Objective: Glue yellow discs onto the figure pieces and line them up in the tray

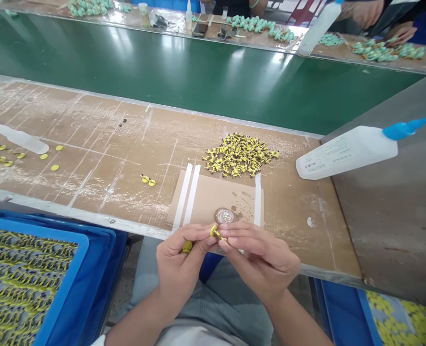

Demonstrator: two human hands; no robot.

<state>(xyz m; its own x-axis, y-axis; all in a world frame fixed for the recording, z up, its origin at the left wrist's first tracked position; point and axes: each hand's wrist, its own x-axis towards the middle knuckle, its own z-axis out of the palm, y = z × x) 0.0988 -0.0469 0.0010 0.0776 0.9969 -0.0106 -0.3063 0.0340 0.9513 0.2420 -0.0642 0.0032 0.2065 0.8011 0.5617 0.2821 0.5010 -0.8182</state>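
Note:
In front of my body, both hands meet over the table's near edge. My left hand (178, 259) pinches a small yellow disc (213, 230) between thumb and forefinger, and more yellow discs (187, 247) sit tucked against its fingers. My right hand (265, 259) is closed on a small yellow figure (221, 237), mostly covered by the fingertips; it appears to touch the disc. Just beyond the hands, a round patch of clear, shiny liquid (224, 216) lies on a taped cardboard sheet (209, 194). Behind that is a pile of small yellow-and-black figures (239, 154).
A white bottle with a blue nozzle (346, 151) leans by the metal panel (396, 202) at right. Left are a small squeeze bottle (20, 138) and loose discs (54, 167). Blue trays (85, 250) flank me. Past the green belt (162, 72), other people's hands work.

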